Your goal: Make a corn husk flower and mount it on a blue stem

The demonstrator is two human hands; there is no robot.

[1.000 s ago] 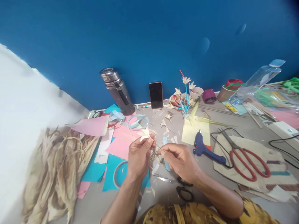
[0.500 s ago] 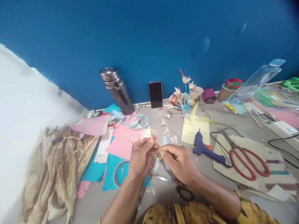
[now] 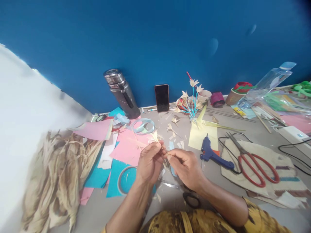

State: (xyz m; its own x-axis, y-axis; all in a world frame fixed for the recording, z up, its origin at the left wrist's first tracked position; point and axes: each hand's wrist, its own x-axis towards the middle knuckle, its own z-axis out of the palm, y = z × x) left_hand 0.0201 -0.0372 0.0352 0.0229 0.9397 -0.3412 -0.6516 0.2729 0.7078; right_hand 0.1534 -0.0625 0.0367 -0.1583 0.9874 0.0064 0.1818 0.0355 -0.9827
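Observation:
Between the thumb and fingers of my left hand (image 3: 151, 159) is a pale, cream-coloured handmade flower (image 3: 154, 137), its petals pointing up and to the left. My right hand (image 3: 186, 164) pinches the thin stem (image 3: 167, 153) just below the flower, close to the left fingertips. Loose cream flowers (image 3: 171, 129) lie on the table just beyond my hands. Farther back, a bunch of similar flowers on blue stems (image 3: 193, 101) stands upright. Scraps and wires under my hands are partly hidden.
A blue glue gun (image 3: 213, 156) and red-handled scissors (image 3: 259, 166) lie to the right. Dried husks (image 3: 60, 181), pink paper (image 3: 128, 147) and a tape ring (image 3: 119, 181) are on the left. A steel flask (image 3: 123, 95) and a phone (image 3: 162, 98) stand against the blue wall.
The flower has turned slightly more upright in my left hand. Both hands have shifted a little to the right, still pinching the flower and its stem.

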